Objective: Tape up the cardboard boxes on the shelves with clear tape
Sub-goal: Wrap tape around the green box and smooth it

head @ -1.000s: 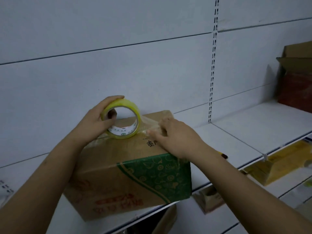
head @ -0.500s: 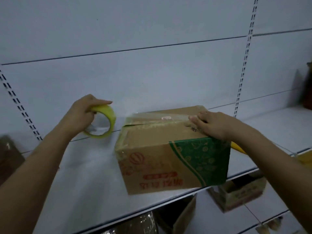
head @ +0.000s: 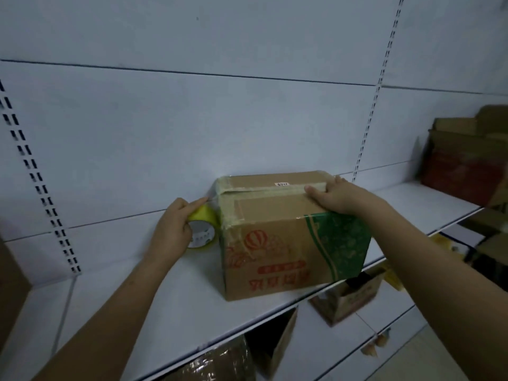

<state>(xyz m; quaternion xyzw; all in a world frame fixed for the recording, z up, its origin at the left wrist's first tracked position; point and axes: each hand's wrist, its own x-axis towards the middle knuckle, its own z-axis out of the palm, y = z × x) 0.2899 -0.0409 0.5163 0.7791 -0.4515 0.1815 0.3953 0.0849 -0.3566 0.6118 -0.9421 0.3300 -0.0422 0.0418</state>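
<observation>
The left hand grips the yellow tape roll against the end of the cardboard box (on the white shelf). The right hand presses flat, fingers straight, on the strip — best to keep tension and smooth downward before tearing.

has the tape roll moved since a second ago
Yes. The tape roll, held by the left hand, went from on top of the cardboard box to down beside the box's left end.
</observation>
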